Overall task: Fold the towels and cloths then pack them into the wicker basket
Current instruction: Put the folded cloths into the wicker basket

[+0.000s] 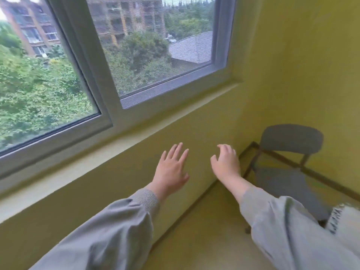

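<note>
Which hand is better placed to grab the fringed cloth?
Probably the right hand: empty, and the fringed cloth lies at that side, by the chair. The left hand, also empty, is farther.

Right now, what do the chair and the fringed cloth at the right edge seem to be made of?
The chair: grey matte back and seat, perhaps fabric or plastic, on thin dark tubes, probably metal. The fringed cloth: pale woven textile, judged from its tasselled edge.

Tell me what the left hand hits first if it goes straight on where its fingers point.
Likely the yellow wall below the window sill: the left hand points at it with straight fingers, nothing between. Depth is unclear.
</note>
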A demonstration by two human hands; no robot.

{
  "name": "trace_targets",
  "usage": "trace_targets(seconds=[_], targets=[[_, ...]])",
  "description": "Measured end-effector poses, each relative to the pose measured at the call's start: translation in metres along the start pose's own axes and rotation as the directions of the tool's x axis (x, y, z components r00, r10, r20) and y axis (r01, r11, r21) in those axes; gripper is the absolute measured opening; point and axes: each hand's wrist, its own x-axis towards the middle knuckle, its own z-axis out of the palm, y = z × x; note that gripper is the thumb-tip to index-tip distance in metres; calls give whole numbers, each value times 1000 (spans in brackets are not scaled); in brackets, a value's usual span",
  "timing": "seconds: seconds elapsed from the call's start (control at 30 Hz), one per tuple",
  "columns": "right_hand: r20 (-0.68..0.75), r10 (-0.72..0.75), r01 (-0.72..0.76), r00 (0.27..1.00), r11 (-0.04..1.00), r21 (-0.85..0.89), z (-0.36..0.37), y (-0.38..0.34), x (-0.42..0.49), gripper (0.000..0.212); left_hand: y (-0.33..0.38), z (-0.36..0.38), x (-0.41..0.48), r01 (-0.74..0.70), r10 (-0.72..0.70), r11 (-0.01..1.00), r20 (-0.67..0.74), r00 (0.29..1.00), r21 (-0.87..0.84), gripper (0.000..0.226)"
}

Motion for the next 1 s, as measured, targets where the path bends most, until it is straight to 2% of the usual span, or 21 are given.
trace_targets(seconds=[0.13, 0.3, 0.57, 0.7, 0.8, 0.87, 0.93, 1.0], targets=[[-43, 62, -63, 997, 998, -20, -12, 64, 59, 43, 40, 18, 86, -63, 63, 997, -2, 998, -34, 74], [-87, 140, -146, 986, 987, -66, -30, 144, 147, 43, 99, 56, 208, -103, 105, 982, 3, 994, -156, 73], [-88, 362, -370, 928, 923, -108, -96, 284, 274, 49, 230, 93, 394, -155, 198, 938, 111, 974, -310, 70], [-98, 442, -452, 892, 879, -150, -128, 364, 322, 54, 297, 108, 463, -175, 242, 923, 165, 956, -342, 67], [-62, 464, -466, 884, 858, -218, -148, 429, 372, 57, 342, 131, 523, -186, 248, 937, 188, 950, -296, 66], [-23, 452, -443, 891, 859, -257, -155, 466, 401, 57, 363, 148, 558, -135, 211, 946, 244, 947, -295, 64], [31, 438, -412, 898, 865, -287, -158, 509, 433, 59, 383, 174, 591, 73, 91, 922, 396, 914, -379, 63], [101, 441, -391, 892, 863, -320, -159, 549, 462, 63, 396, 199, 616, 315, -36, 850, 549, 835, -423, 60]])
